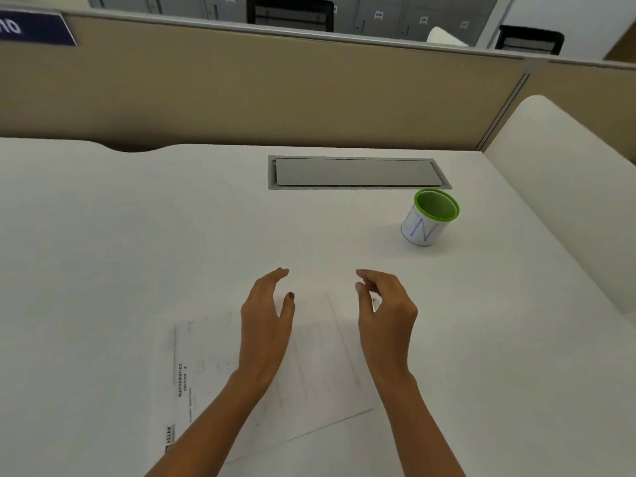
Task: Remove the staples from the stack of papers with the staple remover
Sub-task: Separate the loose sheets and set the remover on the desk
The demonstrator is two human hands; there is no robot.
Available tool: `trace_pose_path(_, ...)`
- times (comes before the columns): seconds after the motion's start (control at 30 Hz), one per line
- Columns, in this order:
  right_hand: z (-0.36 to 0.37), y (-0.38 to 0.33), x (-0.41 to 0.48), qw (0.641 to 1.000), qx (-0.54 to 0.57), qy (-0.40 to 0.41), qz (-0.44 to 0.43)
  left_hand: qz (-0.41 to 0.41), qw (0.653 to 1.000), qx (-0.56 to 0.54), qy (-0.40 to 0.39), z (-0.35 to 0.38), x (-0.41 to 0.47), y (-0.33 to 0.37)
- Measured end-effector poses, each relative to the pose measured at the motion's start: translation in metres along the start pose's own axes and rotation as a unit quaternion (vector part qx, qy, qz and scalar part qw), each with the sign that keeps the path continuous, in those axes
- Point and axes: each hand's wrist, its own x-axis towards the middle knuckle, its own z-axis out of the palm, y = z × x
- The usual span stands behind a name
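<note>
A stack of white printed papers [320,359] lies on the white desk [137,235] in front of me, turned at an angle, with a "MATHEMATICS" heading on its left sheet. Both hands hover just above its far end, palms facing each other. My left hand [266,325] has relaxed, nearly straight fingers and holds nothing. The fingers of my right hand [385,315] are loosely curled, and a small pale glint shows inside the palm. I cannot tell what that glint is. No staple remover or staple is plainly visible.
A white cup with a green rim [430,218] stands at the right, beyond my right hand. A grey cable hatch [354,172] is set into the desk's far side. A beige partition [275,91] closes off the back, and a cream panel [568,187] borders the right.
</note>
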Motion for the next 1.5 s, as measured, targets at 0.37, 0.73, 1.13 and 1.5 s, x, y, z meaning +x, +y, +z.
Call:
trace_pose_path(0.37,0.010,-0.018,-0.076,0.975,-0.043,-0.178,0.127,-0.186,0.960,0.198,0.067,-0.092,-0.063,-0.035)
trace_pose_path(0.73,0.014,-0.029,-0.084,0.893,-0.304,-0.280,0.179,-0.280,0.943,0.178,0.023,-0.105,-0.083,-0.038)
trace_pose_path(1.13,0.019,-0.029,-0.059,0.855,-0.317,-0.321,0.257,-0.392,0.918,0.029,0.048,-0.125,-0.068,-0.058)
trace_pose_path(1.5,0.020,-0.021,-0.065,0.868,-0.250,-0.330,0.273,-0.306,0.951,-0.005,0.043,-0.129,-0.067,-0.064)
